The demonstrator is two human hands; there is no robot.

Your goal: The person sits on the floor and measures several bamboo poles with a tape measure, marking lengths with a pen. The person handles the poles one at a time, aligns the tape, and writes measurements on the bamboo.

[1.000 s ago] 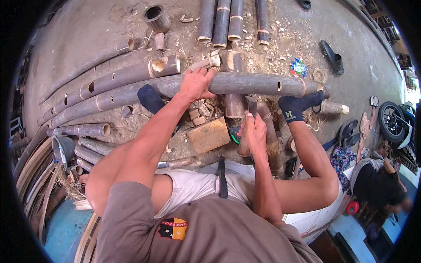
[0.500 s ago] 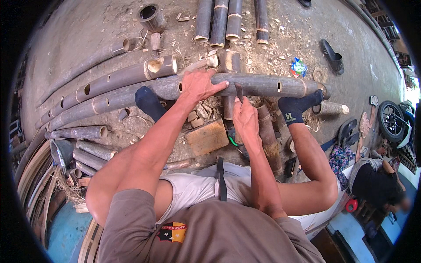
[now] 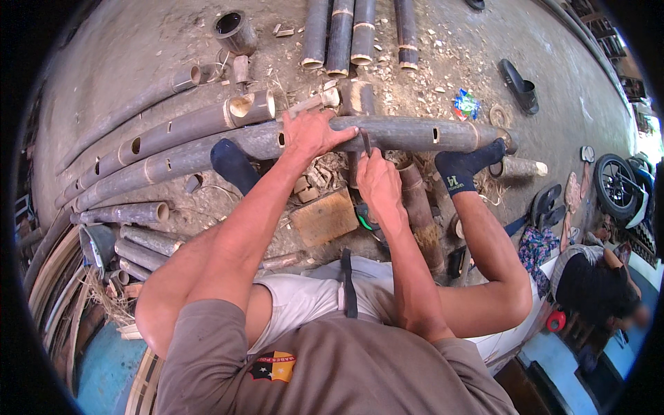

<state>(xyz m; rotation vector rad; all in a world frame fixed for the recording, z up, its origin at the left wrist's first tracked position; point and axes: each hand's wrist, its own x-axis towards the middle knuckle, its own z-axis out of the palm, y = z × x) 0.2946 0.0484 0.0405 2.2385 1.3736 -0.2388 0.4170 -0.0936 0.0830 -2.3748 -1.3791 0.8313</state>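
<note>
A long dark bamboo pole lies crosswise before me, with small slots cut in its side. My left hand is laid over it from above, fingers closed around the far side. The left thumb stretches right along the pole, its tip close to a narrow knife blade. My right hand is closed around the knife's handle, just on my side of the pole. The blade points away from me and lies against the pole's surface; whether its tip is in the bamboo I cannot tell. My socked feet brace the pole on both sides.
Behind lies another bamboo pole with holes. Several bamboo tubes and scattered chips lie at the far side. A wooden block sits between my legs. A sandal, a motorbike wheel and another person are at the right.
My right hand and the knife have shifted slightly left along the pole, closer to my left thumb. My left hand keeps its place on the pole. The whole view has drifted a little.
</note>
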